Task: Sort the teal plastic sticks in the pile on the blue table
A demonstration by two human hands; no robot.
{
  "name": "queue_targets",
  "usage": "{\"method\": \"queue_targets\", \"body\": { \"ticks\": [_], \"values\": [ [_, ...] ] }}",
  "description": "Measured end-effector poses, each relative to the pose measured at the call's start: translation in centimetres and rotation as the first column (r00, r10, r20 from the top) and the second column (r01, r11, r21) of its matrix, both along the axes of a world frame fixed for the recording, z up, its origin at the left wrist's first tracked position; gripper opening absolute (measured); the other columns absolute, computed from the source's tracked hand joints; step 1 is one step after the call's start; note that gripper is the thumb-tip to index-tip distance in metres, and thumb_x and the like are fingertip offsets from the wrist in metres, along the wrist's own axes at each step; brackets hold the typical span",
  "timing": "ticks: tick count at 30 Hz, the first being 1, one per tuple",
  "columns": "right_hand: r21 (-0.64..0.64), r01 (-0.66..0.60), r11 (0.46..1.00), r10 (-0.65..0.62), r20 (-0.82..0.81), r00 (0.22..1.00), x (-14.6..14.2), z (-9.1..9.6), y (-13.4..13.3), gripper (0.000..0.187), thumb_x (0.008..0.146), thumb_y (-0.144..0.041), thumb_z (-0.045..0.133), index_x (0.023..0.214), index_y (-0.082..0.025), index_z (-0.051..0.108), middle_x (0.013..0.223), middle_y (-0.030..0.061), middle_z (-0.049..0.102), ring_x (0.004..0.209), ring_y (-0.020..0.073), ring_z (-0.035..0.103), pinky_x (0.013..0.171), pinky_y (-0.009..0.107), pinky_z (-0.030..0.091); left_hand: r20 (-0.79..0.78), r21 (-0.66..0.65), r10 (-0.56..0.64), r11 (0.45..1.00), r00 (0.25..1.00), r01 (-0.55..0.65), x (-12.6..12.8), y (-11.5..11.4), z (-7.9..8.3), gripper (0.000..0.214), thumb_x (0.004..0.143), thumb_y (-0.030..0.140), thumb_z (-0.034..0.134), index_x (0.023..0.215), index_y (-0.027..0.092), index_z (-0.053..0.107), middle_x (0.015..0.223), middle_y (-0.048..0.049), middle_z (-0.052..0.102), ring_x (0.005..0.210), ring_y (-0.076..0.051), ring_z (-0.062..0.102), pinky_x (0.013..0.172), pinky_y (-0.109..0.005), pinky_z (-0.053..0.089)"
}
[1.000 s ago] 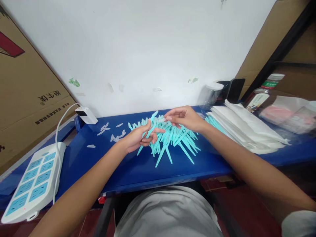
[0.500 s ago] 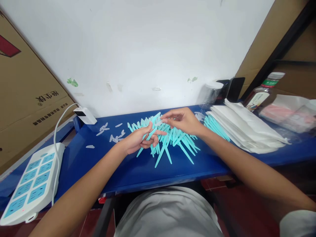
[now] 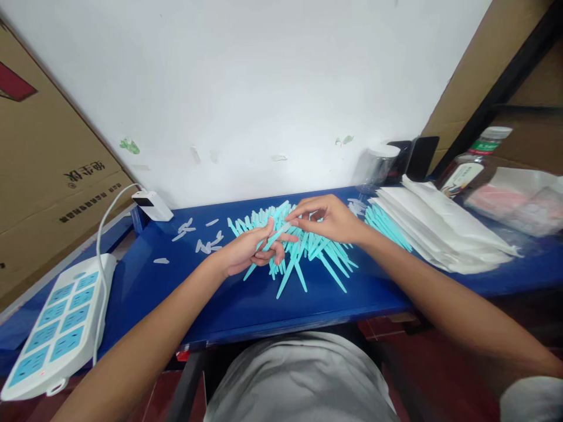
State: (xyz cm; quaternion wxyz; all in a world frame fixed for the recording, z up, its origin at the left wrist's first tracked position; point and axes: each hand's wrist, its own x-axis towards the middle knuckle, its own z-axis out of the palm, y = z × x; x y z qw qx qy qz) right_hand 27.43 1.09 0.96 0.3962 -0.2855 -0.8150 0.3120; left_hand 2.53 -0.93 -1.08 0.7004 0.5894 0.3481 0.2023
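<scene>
My left hand (image 3: 248, 247) is closed around slim turquoise sticks that look like eyebrow razors (image 3: 277, 236), one lying across its fingers and pointing up to the right. At that razor's upper end, my right hand (image 3: 331, 218) pinches with thumb and forefinger. A small clear cap seems to be at this end, mostly hidden by the fingertips. Beneath both hands spreads a loose pile of the same turquoise razors (image 3: 328, 266). Several translucent caps (image 3: 204, 246) lie scattered to the left, and more caps (image 3: 356, 206) are behind my right wrist.
A row of turquoise razors (image 3: 387, 228) lies beside stacked white paper sheets (image 3: 444, 234) on the blue table (image 3: 281, 316). Behind stand a lidded clear jar (image 3: 378, 167) and a bottle (image 3: 470, 164). At left are a power strip (image 3: 61, 328) and a small white device (image 3: 152, 205).
My right fingertips have come down slightly onto the end of the held razor. The clear cap, visible between the hands before, is now mostly covered. The left hand barely moved.
</scene>
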Motion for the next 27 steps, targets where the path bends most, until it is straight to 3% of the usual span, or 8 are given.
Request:
{"method": "queue_targets", "body": {
  "ticks": [5,12,16,21,24,27],
  "values": [
    [0.017,-0.067,0.998,0.067,0.024,0.997,-0.5,-0.2,-0.6,0.024,0.095,-0.038,0.072,0.107,-0.021,0.085,0.092,0.0062,0.076,0.076,0.0151,0.063,0.057,0.025,0.043,0.023,0.014,-0.001,1.000,1.000,0.000,0.3,-0.5,0.2,0.061,0.102,0.073,0.041,0.106,0.015,0.063,0.079,-0.0057,0.061,0.054,-0.008,0.019,0.048,-0.023,0.016],
    [-0.077,-0.145,0.986,0.145,-0.009,0.989,-1.4,-1.3,-0.8,0.024,0.097,-0.040,0.072,0.108,-0.021,0.084,0.090,0.0048,0.075,0.073,0.0144,0.063,0.060,0.026,0.046,0.035,-0.045,0.048,0.998,0.998,-0.047,0.7,-1.0,0.3,0.056,0.100,0.073,0.046,0.088,0.018,0.053,0.077,0.0016,0.044,0.051,-0.005,0.014,0.044,-0.019,0.013],
    [-0.149,-0.187,0.971,0.184,-0.033,0.982,-1.8,-1.8,-0.8,0.022,0.098,-0.037,0.071,0.105,-0.020,0.082,0.091,0.0042,0.075,0.067,0.0122,0.062,0.060,0.025,0.050,0.034,-0.098,0.049,0.994,0.998,-0.046,0.6,-1.2,0.4,0.057,0.099,0.074,0.046,0.086,0.019,0.052,0.074,0.0034,0.038,0.050,-0.005,0.015,0.042,-0.018,0.012],
    [-0.150,-0.184,0.972,0.180,-0.041,0.983,-2.1,-1.4,-1.2,0.022,0.098,-0.038,0.070,0.103,-0.020,0.081,0.093,0.0047,0.075,0.073,0.0132,0.064,0.062,0.025,0.051,0.071,-0.107,0.077,0.992,0.995,-0.069,1.0,-1.5,0.7,0.054,0.099,0.071,0.049,0.086,0.019,0.052,0.073,0.0039,0.038,0.049,-0.004,0.015,0.042,-0.018,0.012],
    [-0.140,-0.128,0.982,0.122,-0.047,0.991,-1.7,-0.9,-0.9,0.026,0.096,-0.041,0.072,0.104,-0.018,0.081,0.091,0.0051,0.075,0.067,0.0124,0.063,0.060,0.025,0.051,0.104,-0.014,0.143,0.990,0.984,-0.142,1.2,-1.4,1.0,0.051,0.100,0.069,0.051,0.094,0.019,0.058,0.079,0.0011,0.049,0.048,-0.004,0.020,0.043,-0.019,0.016],
    [-0.163,-0.018,0.986,0.003,-0.090,0.996,-0.5,-0.5,0.3,0.034,0.093,-0.047,0.074,0.106,-0.016,0.079,0.085,0.0049,0.074,0.062,0.0117,0.061,0.052,0.023,0.048,0.074,0.115,0.215,0.968,0.974,-0.222,0.9,-1.1,1.2,0.055,0.101,0.069,0.048,0.108,0.018,0.064,0.089,-0.0039,0.058,0.050,-0.006,0.037,0.043,-0.021,0.023]
  ]
}}
